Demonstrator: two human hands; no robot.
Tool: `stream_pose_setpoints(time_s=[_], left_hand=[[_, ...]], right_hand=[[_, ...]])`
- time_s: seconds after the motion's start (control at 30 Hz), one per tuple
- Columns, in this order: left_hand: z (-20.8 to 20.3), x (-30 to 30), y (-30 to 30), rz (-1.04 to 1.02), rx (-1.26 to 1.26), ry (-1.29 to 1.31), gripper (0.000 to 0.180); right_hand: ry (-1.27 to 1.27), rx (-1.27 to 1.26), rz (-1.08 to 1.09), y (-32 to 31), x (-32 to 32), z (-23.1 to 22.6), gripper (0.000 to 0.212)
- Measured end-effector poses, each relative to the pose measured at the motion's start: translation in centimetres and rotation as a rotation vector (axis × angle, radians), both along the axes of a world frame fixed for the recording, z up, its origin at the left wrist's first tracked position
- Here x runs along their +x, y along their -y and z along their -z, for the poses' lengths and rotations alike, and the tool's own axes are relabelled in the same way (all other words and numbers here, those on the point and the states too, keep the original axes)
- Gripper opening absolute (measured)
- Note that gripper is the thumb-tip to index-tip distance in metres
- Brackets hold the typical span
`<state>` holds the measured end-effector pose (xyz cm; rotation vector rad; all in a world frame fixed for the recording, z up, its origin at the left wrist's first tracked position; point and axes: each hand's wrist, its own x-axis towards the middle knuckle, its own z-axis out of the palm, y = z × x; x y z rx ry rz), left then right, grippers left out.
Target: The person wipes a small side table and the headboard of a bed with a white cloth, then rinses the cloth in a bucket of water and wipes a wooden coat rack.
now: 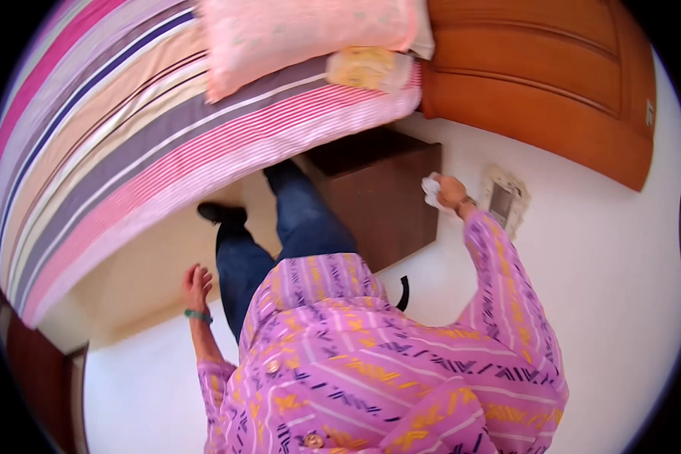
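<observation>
A soft, striped woven bedsheet (129,136) fills the upper left of the frame, matt like the pale pink cloth pillow (303,34) above it. The orange wooden headboard (537,83), upper right, has a smooth satin polish. The dark brown wooden nightstand (386,204) looks duller. The right hand (452,192) grips a crumpled white cloth (432,189) against the smooth, matt white wall (620,287).

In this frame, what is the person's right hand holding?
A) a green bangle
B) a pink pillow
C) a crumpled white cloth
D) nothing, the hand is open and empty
C: the right hand is closed around a crumpled white cloth, held up by the white wall beside the dark wooden bedside cabinet; the pink pillow lies on the bed, apart from it.
</observation>
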<state>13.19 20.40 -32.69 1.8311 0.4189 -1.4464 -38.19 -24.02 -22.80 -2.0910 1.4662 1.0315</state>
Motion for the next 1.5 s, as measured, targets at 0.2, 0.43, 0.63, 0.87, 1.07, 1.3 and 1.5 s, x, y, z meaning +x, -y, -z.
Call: stream_pose_setpoints(time_s=[0.2,0.43,0.63,0.87,1.07,1.3,1.5], left_hand=[[0.5,2.4,0.5,-0.07,-0.198,0.095,0.033],[-4.4,5.1,-11.2,-0.413,-0.239,0.316,0.031],[-5.5,2.0,-24.4,-0.939,-0.111,0.406,0.031],[-14.2,-1.5,-29.9,-1.297,0.015,0.514,0.031],[-21.7,-9.3,-18.9,-1.268,-0.018,0.847,0.03],[-5.2,-15.2,-9.4,-1.255,-0.005,0.819,0.029],[6.6,-23.1,-1.7,-1.688,-0.052,0.46,0.019]], right_hand=[[0.467,0.307,0.567,-4.7,15.5,-1.6,0.033],[1.135,1.118,1.192,-13.8,40.7,1.5,0.04],[1.022,1.983,0.967,-26.8,59.2,-1.3,0.049],[0.832,2.13,0.558,-38.5,70.2,-8.0,0.042],[1.094,1.983,0.212,-31.0,64.5,-13.8,0.045],[0.604,2.261,0.501,-23.6,61.8,-5.5,0.049],[0.557,2.111,0.267,-24.0,63.9,-4.6,0.041]])
